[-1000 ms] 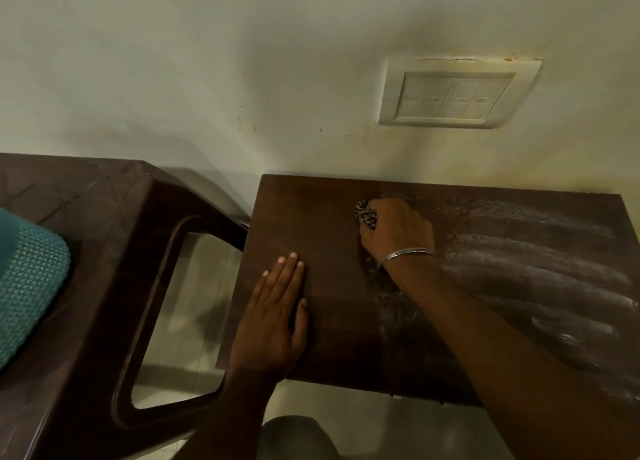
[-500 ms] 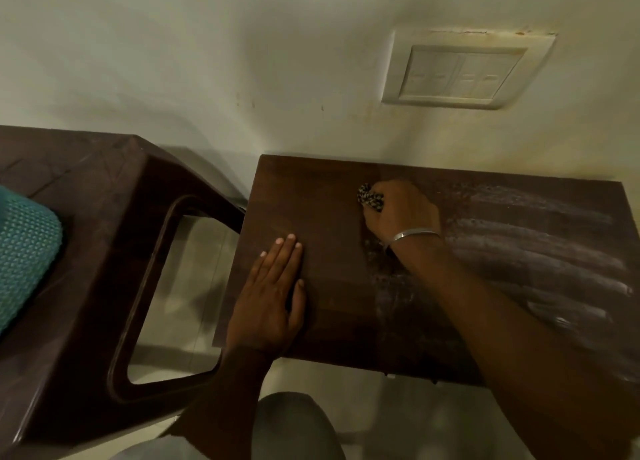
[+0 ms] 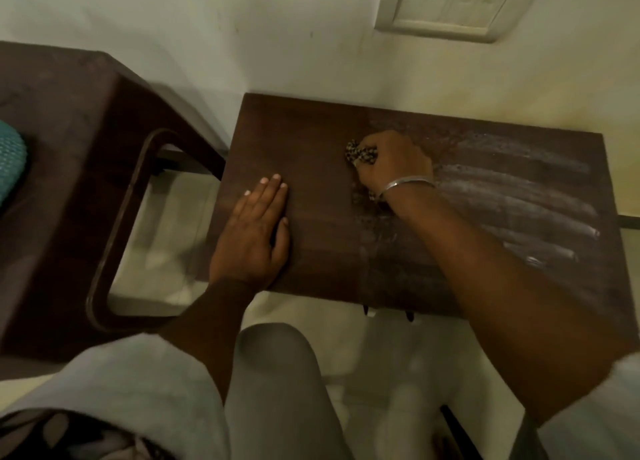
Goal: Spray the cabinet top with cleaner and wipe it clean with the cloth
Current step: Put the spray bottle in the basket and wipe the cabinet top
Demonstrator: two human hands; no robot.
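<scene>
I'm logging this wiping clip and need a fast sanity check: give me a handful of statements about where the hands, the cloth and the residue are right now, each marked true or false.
1. The right hand is closed on a bunched, dark-and-light patterned cloth on the dark brown wooden cabinet top. True.
2. The left hand is lifted clear of the cabinet. False: it lies flat, palm down, on the top's left part.
3. Whitish streaks cover the top's right part. True.
4. A spray bottle stands on the top. False: none is visible.
5. A silver bangle is on the left wrist. False: it is on the right wrist.
</scene>
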